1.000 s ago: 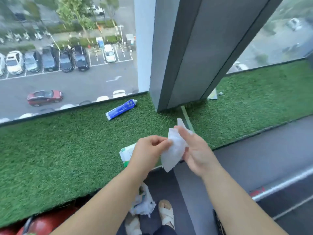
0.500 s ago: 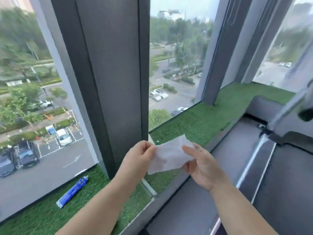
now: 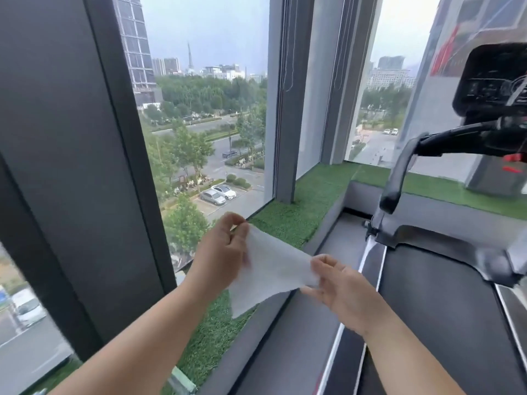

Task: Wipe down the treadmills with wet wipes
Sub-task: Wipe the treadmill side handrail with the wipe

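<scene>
Prep stage: left hand [image 3: 221,252] and right hand [image 3: 339,286] each pinch an edge of the wet wipe [image 3: 271,269], spread out. Treadmill [image 3: 445,295] at right untouched; all wiping apparently left.

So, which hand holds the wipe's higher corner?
The left hand, pinching the wet wipe at its top; the right hand pinches its lower edge.

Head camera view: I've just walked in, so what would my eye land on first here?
First, the thin white wet wipe stretched out in the middle foreground, pinched between the left hand and the right hand. To the right stands a black treadmill with its dark console up top. A ledge of green artificial turf runs along the foot of the tall windows.
</scene>
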`<state>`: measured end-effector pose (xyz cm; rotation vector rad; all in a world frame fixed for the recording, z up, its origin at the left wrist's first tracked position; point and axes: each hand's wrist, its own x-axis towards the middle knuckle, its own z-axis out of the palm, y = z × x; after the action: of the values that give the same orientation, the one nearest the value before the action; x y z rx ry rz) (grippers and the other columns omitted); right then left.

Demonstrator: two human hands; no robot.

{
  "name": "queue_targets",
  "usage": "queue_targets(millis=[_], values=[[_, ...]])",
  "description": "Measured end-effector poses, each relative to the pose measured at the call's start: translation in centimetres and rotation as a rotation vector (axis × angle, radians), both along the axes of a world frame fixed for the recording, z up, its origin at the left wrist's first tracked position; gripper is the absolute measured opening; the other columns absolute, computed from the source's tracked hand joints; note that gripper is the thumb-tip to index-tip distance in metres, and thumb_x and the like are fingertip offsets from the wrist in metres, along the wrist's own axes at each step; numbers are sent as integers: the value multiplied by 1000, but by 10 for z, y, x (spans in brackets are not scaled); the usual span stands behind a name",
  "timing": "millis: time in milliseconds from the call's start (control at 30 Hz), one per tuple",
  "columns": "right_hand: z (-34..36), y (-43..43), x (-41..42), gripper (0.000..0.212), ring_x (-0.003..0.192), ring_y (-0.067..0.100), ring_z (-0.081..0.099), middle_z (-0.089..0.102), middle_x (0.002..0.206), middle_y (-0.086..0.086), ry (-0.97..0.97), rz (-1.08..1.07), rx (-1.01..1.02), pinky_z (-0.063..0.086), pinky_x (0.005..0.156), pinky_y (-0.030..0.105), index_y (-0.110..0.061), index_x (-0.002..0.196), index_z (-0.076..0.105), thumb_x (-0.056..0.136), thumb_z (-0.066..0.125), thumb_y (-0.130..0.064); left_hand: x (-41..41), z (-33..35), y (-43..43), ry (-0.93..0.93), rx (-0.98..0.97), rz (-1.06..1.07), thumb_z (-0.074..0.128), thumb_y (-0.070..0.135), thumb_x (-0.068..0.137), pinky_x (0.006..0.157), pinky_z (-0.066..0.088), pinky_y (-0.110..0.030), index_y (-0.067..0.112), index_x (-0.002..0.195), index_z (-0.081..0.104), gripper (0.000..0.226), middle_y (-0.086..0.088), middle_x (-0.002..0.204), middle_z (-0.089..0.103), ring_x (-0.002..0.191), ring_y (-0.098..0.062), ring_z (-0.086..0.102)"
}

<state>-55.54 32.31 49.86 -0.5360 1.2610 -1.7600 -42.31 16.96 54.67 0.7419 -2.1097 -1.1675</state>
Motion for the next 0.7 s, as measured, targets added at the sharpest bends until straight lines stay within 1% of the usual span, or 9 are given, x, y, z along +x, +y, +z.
queue_targets(millis=[100, 200, 267, 333, 400, 467, 567, 633, 700], values=[[12, 9, -11, 27, 77, 25, 61, 61, 89, 15, -54, -103, -95, 53, 76, 40, -5, 95, 54, 76, 59, -24, -22, -5, 0, -179, 179, -287, 50, 38, 96, 61, 48, -20, 24, 94, 56, 16, 0, 83, 64, 69, -12, 59], [24, 7, -18, 17, 66, 20, 57, 58, 75, 7, -2, -133, -77, 48, 61, 32, -13, 85, 53, 76, 60, -26, -46, -17, -5, -337, 436, -585, 48, 77, 70, 96, 47, -37, 30, 117, 57, 67, 6, 109, 70, 100, -12, 66], [28, 2, -23, 16, 61, 15, 55, 56, 69, 3, 80, -156, -39, 45, 56, 27, -14, 83, 52, 78, 60, -27, -66, -24, -2, -353, 542, -733, 46, 83, 65, 104, 41, -41, 26, 124, 55, 82, 4, 115, 69, 110, -15, 62], [31, -4, -30, 14, 61, 14, 56, 57, 71, 4, 222, -189, 30, 46, 56, 24, -14, 84, 53, 86, 61, -26, -83, -28, 3, -326, 646, -840, 50, 75, 71, 106, 40, -42, 22, 126, 57, 78, -5, 123, 65, 118, -22, 57], [33, -9, -40, 23, 66, 18, 57, 61, 78, 6, 396, -233, 124, 48, 60, 29, -18, 84, 57, 82, 71, -35, -97, -30, 2, -277, 707, -865, 61, 61, 74, 103, 44, -43, 13, 124, 60, 69, -11, 122, 64, 117, -27, 59], [36, -13, -50, 41, 74, 26, 60, 66, 88, 6, 531, -304, 211, 49, 71, 39, -22, 89, 60, 63, 81, -46, -108, -30, -11, -203, 745, -856, 73, 44, 72, 91, 51, -39, 3, 115, 64, 60, -16, 114, 67, 104, -29, 65], [37, -20, -67, 39, 77, 26, 62, 70, 99, 1, 540, -385, 263, 49, 76, 41, -15, 101, 58, 70, 83, -19, -125, -23, -40, -46, 775, -816, 77, 22, 76, 71, 54, -34, -6, 99, 66, 38, -17, 93, 70, 79, -27, 66], [34, -27, -78, 30, 75, 23, 63, 68, 91, 7, 504, -438, 266, 48, 72, 37, -9, 100, 56, 76, 74, -2, -137, -15, -58, 9, 693, -753, 79, 26, 72, 57, 47, -29, 2, 82, 63, 31, -13, 75, 65, 62, -23, 59], [26, -33, -90, 26, 75, 19, 62, 65, 90, 8, 476, -522, 309, 48, 65, 29, -8, 99, 56, 78, 68, 4, -148, -8, -73, 9, 595, -728, 80, 27, 72, 51, 40, -26, 7, 74, 59, 29, -12, 68, 56, 57, -21, 50]])
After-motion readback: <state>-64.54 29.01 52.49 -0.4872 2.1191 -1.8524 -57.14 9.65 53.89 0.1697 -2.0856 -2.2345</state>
